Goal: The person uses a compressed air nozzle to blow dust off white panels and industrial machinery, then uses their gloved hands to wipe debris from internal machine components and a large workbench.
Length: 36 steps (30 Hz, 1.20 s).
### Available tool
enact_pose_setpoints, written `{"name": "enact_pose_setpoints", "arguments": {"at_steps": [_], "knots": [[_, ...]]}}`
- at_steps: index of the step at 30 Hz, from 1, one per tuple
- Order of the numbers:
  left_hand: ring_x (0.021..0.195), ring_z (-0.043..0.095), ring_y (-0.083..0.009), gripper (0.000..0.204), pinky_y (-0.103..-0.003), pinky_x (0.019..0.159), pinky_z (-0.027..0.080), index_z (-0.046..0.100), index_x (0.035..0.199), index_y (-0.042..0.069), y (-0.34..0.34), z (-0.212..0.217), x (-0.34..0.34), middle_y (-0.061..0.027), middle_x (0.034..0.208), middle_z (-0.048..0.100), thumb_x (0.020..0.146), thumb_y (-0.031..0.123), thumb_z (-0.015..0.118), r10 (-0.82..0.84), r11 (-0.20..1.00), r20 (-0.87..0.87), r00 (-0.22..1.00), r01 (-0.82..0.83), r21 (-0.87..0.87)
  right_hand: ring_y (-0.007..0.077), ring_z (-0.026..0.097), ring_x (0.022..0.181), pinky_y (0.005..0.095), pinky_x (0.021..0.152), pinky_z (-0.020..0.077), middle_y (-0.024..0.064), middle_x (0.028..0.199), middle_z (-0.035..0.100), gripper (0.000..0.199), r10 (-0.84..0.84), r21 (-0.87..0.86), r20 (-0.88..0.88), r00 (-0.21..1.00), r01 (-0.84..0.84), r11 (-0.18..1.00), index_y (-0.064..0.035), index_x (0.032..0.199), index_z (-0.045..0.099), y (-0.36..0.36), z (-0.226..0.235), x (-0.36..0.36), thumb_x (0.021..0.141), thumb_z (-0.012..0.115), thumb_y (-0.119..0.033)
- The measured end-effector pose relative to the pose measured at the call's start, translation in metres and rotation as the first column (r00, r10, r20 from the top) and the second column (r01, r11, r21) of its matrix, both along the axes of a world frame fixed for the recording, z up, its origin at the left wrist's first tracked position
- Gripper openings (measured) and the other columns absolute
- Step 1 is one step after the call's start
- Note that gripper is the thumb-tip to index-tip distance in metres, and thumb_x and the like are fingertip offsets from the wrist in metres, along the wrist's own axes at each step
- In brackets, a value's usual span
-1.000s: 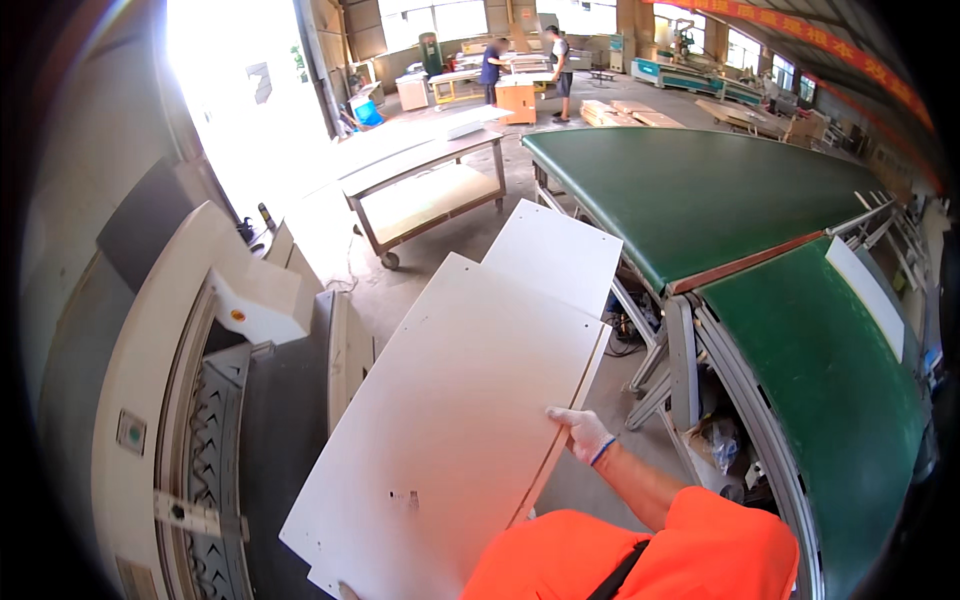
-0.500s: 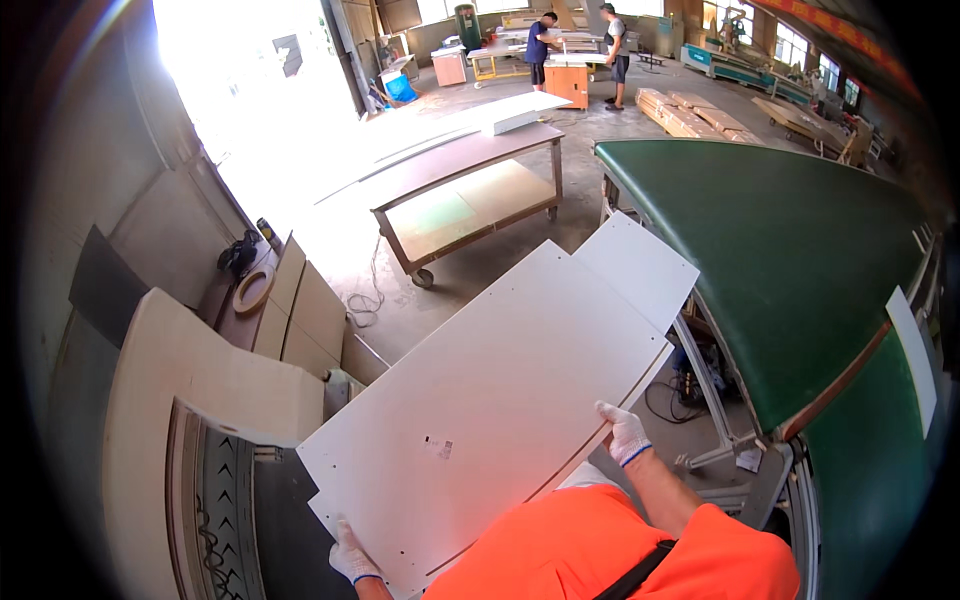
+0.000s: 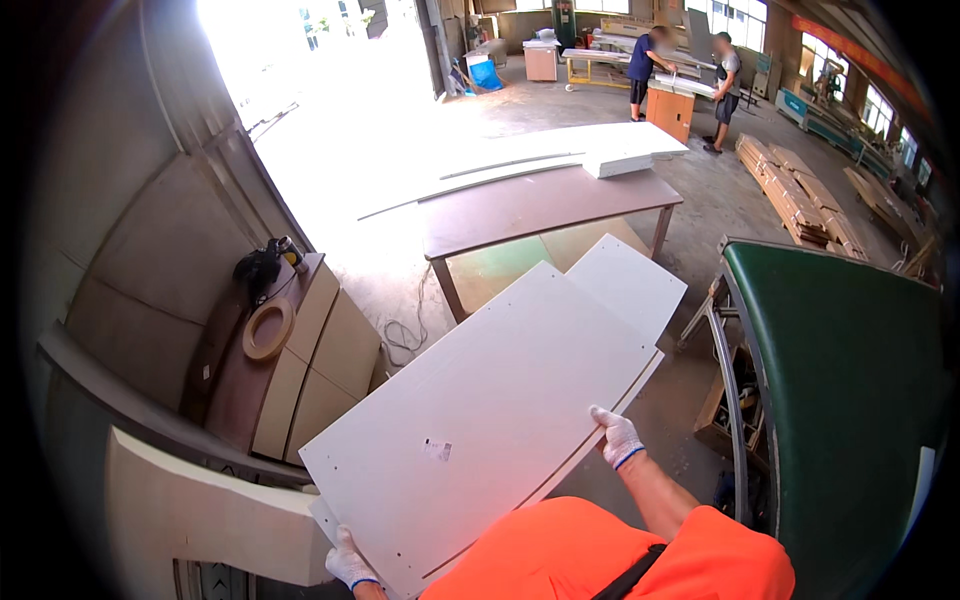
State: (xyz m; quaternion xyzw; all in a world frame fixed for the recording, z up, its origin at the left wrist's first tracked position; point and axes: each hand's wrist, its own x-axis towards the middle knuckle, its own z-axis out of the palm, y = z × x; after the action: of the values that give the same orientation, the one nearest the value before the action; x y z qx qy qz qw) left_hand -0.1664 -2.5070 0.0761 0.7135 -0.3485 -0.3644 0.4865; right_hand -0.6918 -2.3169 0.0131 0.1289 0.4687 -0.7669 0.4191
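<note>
Both my hands, in white knit gloves, carry a small stack of flat white panels (image 3: 500,400) in front of my body. The top panel has small drilled holes near its edges and a little label. A second panel (image 3: 632,290) sticks out beyond its far right end. My left hand (image 3: 348,560) grips the near left corner, thumb on top. My right hand (image 3: 617,437) clasps the right long edge, thumb over the top face. The fingers of both hands are mostly hidden beneath the stack.
Ahead stands a brown-topped table (image 3: 540,205) bearing white boards (image 3: 620,162). To the left, a low cabinet (image 3: 310,370) holds a tape roll (image 3: 268,329). A green-topped conveyor (image 3: 840,380) is at right, a cream machine (image 3: 210,500) at lower left. Two people (image 3: 652,70) work farther back.
My view has shifted forward and left, with the panels still in both hands. The table and cabinet appear nearer, and the green conveyor has slid toward the right edge.
</note>
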Motion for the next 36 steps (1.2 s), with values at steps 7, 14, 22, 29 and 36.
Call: {"name": "enact_pose_setpoints", "arguments": {"at_steps": [7, 14, 22, 29, 36], "knots": [[0.064, 0.062, -0.0172, 0.047, -0.037, 0.061, 0.054, 0.069, 0.088, -0.014, -0.199, 0.011, -0.118, -0.0113, 0.079, 0.069, 0.082, 0.030, 0.083, -0.022, 1.000, 0.062, 0.998, 0.022, 0.001, 0.0271, 0.070, 0.096, 0.0440, 0.091, 0.0577, 0.0121, 0.103, 0.072, 0.022, 0.010, 0.057, 0.062, 0.998, -0.014, 0.998, 0.0001, 0.108, 0.068, -0.197, -0.013, -0.115, 0.094, 0.070, -0.017], [0.062, 0.062, -0.0178, 0.051, -0.037, 0.059, 0.053, 0.069, 0.084, -0.014, -0.393, -0.014, -0.245, -0.0116, 0.078, 0.069, 0.081, 0.035, 0.084, -0.108, 0.994, 0.088, 0.990, 0.105, 0.039, 0.0304, 0.070, 0.095, 0.0464, 0.083, 0.0601, 0.0133, 0.104, 0.071, 0.023, -0.053, 0.047, 0.134, 0.990, 0.047, 0.998, 0.0003, 0.106, 0.069, -0.348, -0.060, -0.230, 0.090, 0.074, -0.015], [0.065, 0.056, -0.0161, 0.053, -0.037, 0.063, 0.051, 0.067, 0.076, -0.009, -0.609, -0.089, -0.358, -0.0075, 0.078, 0.066, 0.080, 0.041, 0.086, -0.277, 0.954, 0.159, 0.948, 0.251, 0.164, 0.0266, 0.070, 0.093, 0.0417, 0.084, 0.0571, 0.0120, 0.106, 0.072, 0.029, -0.035, 0.232, -0.062, 0.997, 0.048, 0.972, -0.0001, 0.106, 0.071, -0.498, -0.107, -0.336, 0.088, 0.078, -0.022], [0.077, 0.062, -0.0172, 0.053, -0.035, 0.075, 0.052, 0.069, 0.086, -0.007, -0.792, -0.118, -0.452, -0.0070, 0.086, 0.069, 0.079, 0.042, 0.087, -0.474, 0.862, 0.140, 0.870, 0.424, 0.279, 0.0253, 0.066, 0.063, 0.0371, 0.051, 0.0522, 0.0126, 0.086, 0.069, 0.043, 0.122, 0.678, 0.033, 0.992, -0.113, 0.727, -0.0048, 0.101, 0.069, -0.578, -0.078, -0.383, 0.085, 0.081, -0.043], [0.125, 0.056, -0.0342, 0.081, -0.042, 0.107, 0.044, 0.045, 0.145, -0.004, -0.855, -0.170, -0.521, -0.0247, 0.140, 0.054, 0.085, 0.039, 0.078, -0.675, 0.737, 0.260, 0.691, 0.615, 0.280, 0.0227, 0.063, 0.057, 0.0339, 0.044, 0.0480, 0.0106, 0.078, 0.065, 0.036, 0.030, 0.780, 0.011, 0.999, -0.027, 0.625, -0.0026, 0.093, 0.066, -0.649, -0.048, -0.400, 0.090, 0.078, -0.037]]}}
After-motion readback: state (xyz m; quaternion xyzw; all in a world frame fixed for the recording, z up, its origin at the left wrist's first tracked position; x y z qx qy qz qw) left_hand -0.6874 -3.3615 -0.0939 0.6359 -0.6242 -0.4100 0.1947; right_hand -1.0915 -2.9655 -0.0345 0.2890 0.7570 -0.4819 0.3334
